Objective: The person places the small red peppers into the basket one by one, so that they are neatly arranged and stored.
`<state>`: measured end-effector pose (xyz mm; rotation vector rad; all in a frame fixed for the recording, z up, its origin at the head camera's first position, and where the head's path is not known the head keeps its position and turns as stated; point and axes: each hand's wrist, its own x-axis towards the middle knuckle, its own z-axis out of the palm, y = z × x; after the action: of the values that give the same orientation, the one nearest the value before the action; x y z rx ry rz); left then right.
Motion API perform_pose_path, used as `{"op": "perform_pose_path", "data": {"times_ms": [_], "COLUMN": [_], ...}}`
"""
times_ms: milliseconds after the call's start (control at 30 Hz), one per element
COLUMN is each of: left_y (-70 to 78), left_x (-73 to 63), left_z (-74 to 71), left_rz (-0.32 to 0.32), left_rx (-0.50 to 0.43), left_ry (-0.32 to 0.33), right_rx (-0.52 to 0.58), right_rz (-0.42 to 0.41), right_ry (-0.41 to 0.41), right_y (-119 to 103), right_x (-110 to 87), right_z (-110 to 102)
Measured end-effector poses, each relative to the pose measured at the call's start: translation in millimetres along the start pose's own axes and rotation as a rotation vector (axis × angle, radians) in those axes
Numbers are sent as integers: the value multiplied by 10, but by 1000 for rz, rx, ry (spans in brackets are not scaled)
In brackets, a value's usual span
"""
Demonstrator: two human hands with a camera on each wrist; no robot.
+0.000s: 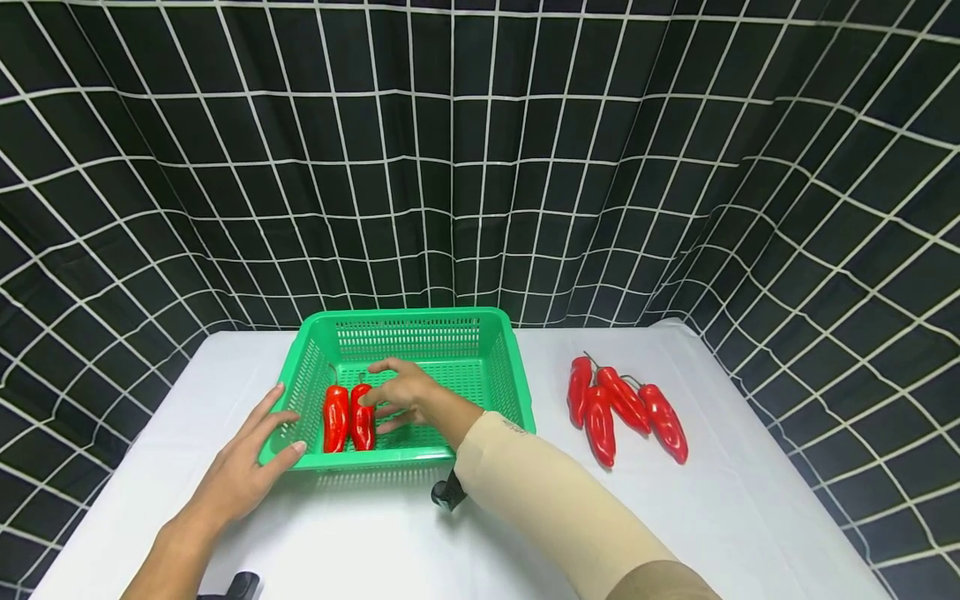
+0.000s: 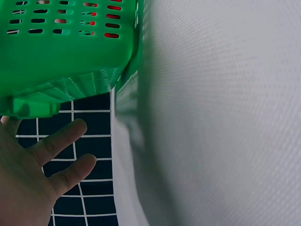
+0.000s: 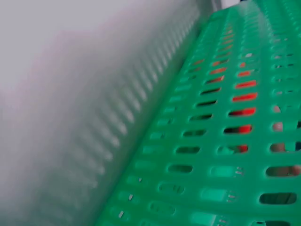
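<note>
Two red chili peppers, a left one (image 1: 335, 421) and a right one (image 1: 363, 429), lie side by side in the left part of a green plastic basket (image 1: 405, 315). Reaching over the front rim, my right hand (image 1: 408, 392) has its thumb over the right pepper and its fingers loosely spread beside it. My left hand (image 1: 240, 471) is at the basket's front left corner, fingers spread along the rim. The left wrist view shows those fingers (image 2: 61, 143) apart, below the basket's edge. Through the slots of the basket wall (image 3: 188, 169), red shows in the right wrist view.
Several more red peppers (image 1: 600, 425) lie grouped on the white tablecloth (image 1: 382, 533) right of the basket. A black cloth with a white grid (image 1: 472, 183) hangs behind and at both sides. Black wrist devices show under the right arm (image 1: 448, 493) and near the left wrist (image 1: 243, 585).
</note>
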<state>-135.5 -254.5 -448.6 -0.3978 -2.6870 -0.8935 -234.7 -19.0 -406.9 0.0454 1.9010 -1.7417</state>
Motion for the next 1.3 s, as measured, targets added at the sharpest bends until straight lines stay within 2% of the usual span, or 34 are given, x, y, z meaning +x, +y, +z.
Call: {"op": "perform_pose_path", "data": {"times_ms": [233, 633, 1300], "left_y": [-19, -9, -4], "left_x": [-2, 1, -1], "left_z": [11, 8, 20], "left_rz": [0, -7, -13], "left_rx": [-9, 8, 15], "left_ry": [0, -8, -10], "right_rx": [72, 186, 262], "right_rz": [-17, -98, -237], "right_ry": [-65, -177, -343], "right_y": [-33, -124, -289], "right_x": [-111, -356, -817], "right_z": [4, -52, -134]}}
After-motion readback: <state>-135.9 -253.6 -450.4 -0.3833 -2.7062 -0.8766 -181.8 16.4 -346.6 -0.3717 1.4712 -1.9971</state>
